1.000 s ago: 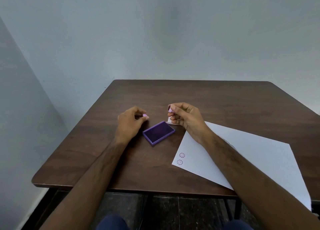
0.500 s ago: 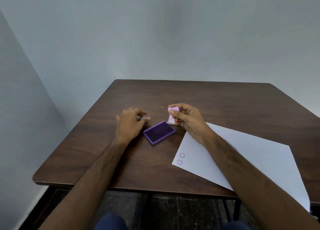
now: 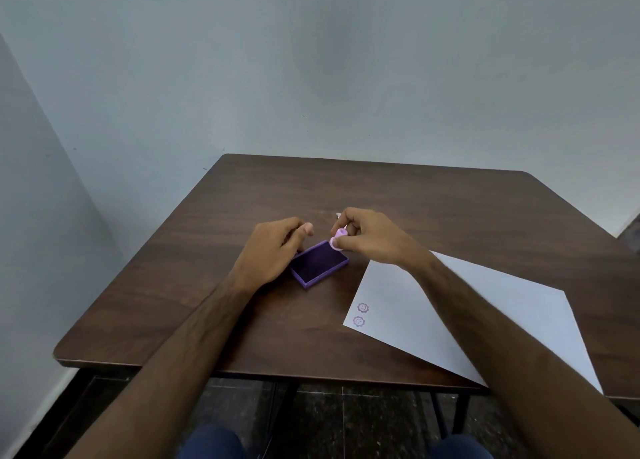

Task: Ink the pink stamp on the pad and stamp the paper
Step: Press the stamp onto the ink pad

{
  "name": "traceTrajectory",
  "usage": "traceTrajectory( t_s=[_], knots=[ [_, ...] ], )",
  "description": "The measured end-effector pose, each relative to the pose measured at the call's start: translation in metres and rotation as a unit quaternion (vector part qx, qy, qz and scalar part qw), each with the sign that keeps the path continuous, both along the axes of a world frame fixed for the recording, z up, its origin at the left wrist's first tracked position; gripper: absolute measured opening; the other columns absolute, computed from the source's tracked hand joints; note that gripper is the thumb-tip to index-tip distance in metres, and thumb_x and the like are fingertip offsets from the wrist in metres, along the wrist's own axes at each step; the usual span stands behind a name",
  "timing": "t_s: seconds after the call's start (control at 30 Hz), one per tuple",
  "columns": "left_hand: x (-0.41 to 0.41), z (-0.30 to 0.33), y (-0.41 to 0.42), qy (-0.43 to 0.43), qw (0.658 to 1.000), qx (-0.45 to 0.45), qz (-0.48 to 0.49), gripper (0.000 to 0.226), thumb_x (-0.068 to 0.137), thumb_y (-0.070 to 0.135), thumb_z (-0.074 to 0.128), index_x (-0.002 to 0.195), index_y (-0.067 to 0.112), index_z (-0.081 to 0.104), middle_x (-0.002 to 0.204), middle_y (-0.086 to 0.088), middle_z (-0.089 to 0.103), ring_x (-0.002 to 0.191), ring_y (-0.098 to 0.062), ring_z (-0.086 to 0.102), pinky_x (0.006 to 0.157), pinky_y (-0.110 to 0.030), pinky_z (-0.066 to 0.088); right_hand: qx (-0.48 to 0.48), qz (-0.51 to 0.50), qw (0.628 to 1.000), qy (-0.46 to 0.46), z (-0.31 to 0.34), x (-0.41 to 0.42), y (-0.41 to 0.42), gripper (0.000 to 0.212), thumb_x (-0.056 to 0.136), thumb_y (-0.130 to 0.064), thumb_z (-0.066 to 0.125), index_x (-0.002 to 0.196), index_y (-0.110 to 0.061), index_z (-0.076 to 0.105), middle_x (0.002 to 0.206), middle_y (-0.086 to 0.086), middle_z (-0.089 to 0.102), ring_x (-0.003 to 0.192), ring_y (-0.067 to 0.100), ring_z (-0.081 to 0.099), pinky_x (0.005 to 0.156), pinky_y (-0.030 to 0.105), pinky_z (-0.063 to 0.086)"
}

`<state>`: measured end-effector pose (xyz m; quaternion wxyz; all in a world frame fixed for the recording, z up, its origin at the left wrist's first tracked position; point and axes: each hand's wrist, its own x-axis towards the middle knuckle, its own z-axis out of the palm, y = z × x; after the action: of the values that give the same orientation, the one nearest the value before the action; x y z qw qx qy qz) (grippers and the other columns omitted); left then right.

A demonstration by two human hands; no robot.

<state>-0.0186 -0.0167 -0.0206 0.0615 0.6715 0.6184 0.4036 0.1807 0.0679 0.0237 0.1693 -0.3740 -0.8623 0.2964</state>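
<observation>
Your right hand (image 3: 372, 239) is pinching the pink stamp (image 3: 337, 237) between fingertips and thumb, holding it right at the two o'clock corner of the ink pad (image 3: 319, 264); whether its face is touching the ink is too close to call. Your left hand (image 3: 273, 251) is resting with loosely curled fingers against the ten o'clock side of the pad, seemingly bracing it, gripping nothing that can be made out. The pad is sitting open at the centre of the table (image 3: 381, 199), with the paper (image 3: 460, 316) lying at about four o'clock from it, your right forearm crossing over the sheet.

Two purple stamp marks (image 3: 361, 314) are already sitting near the paper's nearest left corner, so earlier rounds look finished. This round appears to be at the inking stage: pressing on the pad, then carrying over to the paper, are still waiting.

The stamp's face is turned away, your left palm is hidden, and the paper's near right corner is running off the table edge behind your arm
</observation>
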Motion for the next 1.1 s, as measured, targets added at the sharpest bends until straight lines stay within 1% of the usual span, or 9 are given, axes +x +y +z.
traceTrajectory(
  t_s=[0.1, 0.23, 0.43, 0.57, 0.8, 0.93, 1.0, 1.03, 1.1],
  knots=[
    [0.001, -0.001, 0.0, 0.005, 1.0, -0.021, -0.022, 0.035, 0.103, 0.038, 0.047, 0.104, 0.017, 0.076, 0.074, 0.009, 0.069, 0.07, -0.003, 0.065, 0.064, -0.013, 0.047, 0.033, 0.033, 0.998, -0.034, 0.005, 0.001, -0.001, 0.01, 0.092, -0.027, 0.066, 0.098, -0.02, 0.063, 0.079, -0.011, 0.062, 0.069, 0.005, 0.056, 0.057, 0.013, 0.038],
    [0.003, -0.001, 0.0, 0.009, 0.998, -0.031, -0.054, 0.027, 0.103, 0.03, 0.052, 0.104, 0.018, 0.077, 0.074, 0.017, 0.065, 0.074, 0.002, 0.062, 0.065, -0.009, 0.042, 0.042, 0.069, 0.995, -0.065, 0.009, 0.005, 0.001, 0.007, 0.09, -0.029, 0.068, 0.092, -0.023, 0.064, 0.074, -0.01, 0.063, 0.07, 0.008, 0.057, 0.07, 0.027, 0.051],
    [0.002, -0.002, 0.002, 0.048, 0.993, -0.055, -0.089, 0.027, 0.098, 0.015, 0.058, 0.122, 0.018, 0.071, 0.113, 0.005, 0.074, 0.095, -0.002, 0.065, 0.078, -0.007, 0.044, 0.051, 0.112, 0.985, -0.117, 0.012, 0.011, -0.001, 0.015, 0.092, -0.033, 0.066, 0.1, -0.02, 0.064, 0.086, 0.001, 0.068, 0.073, 0.011, 0.057, 0.061, 0.02, 0.041],
    [0.0, -0.003, 0.002, 0.054, 0.991, -0.06, -0.104, 0.028, 0.096, 0.017, 0.062, 0.123, 0.02, 0.07, 0.091, 0.008, 0.072, 0.081, -0.005, 0.067, 0.071, -0.014, 0.05, 0.073, 0.126, 0.98, -0.137, 0.017, 0.008, -0.004, 0.015, 0.092, -0.033, 0.067, 0.099, -0.02, 0.063, 0.082, -0.006, 0.065, 0.072, 0.008, 0.055, 0.059, 0.017, 0.037],
    [-0.001, -0.005, 0.004, 0.078, 0.99, -0.051, -0.107, 0.024, 0.096, 0.018, 0.062, 0.118, 0.02, 0.071, 0.09, 0.007, 0.072, 0.078, -0.006, 0.066, 0.071, -0.019, 0.05, 0.101, 0.143, 0.968, -0.179, 0.018, 0.0, -0.007, 0.015, 0.094, -0.026, 0.064, 0.092, -0.013, 0.059, 0.086, 0.002, 0.064, 0.072, 0.014, 0.053, 0.06, 0.023, 0.037],
    [0.0, -0.005, 0.004, 0.084, 0.99, -0.052, -0.103, 0.023, 0.097, 0.017, 0.06, 0.117, 0.019, 0.071, 0.084, 0.016, 0.065, 0.075, 0.004, 0.062, 0.066, -0.01, 0.043, 0.114, 0.143, 0.967, -0.177, 0.013, -0.003, -0.01, 0.014, 0.095, -0.018, 0.061, 0.099, -0.005, 0.063, 0.094, 0.011, 0.069, 0.086, 0.023, 0.061, 0.069, 0.001, 0.032],
    [0.0, -0.006, 0.004, 0.09, 0.99, -0.051, -0.101, 0.023, 0.098, 0.017, 0.06, 0.118, 0.02, 0.07, 0.083, 0.018, 0.062, 0.075, 0.005, 0.06, 0.065, -0.011, 0.042, 0.11, 0.149, 0.967, -0.176, 0.011, -0.003, -0.01, 0.01, 0.096, -0.016, 0.06, 0.099, -0.006, 0.062, 0.097, 0.011, 0.069, 0.088, 0.024, 0.063, 0.074, 0.012, 0.045],
    [0.0, -0.006, 0.004, 0.092, 0.989, -0.05, -0.101, 0.023, 0.098, 0.017, 0.059, 0.118, 0.02, 0.07, 0.084, 0.018, 0.063, 0.075, 0.004, 0.06, 0.066, -0.012, 0.042, 0.109, 0.154, 0.967, -0.173, 0.011, -0.003, -0.01, 0.009, 0.096, -0.015, 0.06, 0.098, -0.006, 0.061, 0.097, 0.01, 0.069, 0.088, 0.025, 0.064, 0.074, 0.027, 0.052],
    [0.0, -0.007, 0.004, 0.094, 0.989, -0.049, -0.102, 0.023, 0.098, 0.018, 0.059, 0.118, 0.021, 0.07, 0.087, 0.015, 0.065, 0.075, 0.002, 0.06, 0.07, -0.02, 0.044, 0.109, 0.161, 0.967, -0.163, 0.009, -0.002, -0.011, 0.009, 0.095, -0.013, 0.061, 0.096, -0.004, 0.06, 0.095, 0.009, 0.069, 0.086, 0.025, 0.064, 0.072, 0.04, 0.054]
  ],
)
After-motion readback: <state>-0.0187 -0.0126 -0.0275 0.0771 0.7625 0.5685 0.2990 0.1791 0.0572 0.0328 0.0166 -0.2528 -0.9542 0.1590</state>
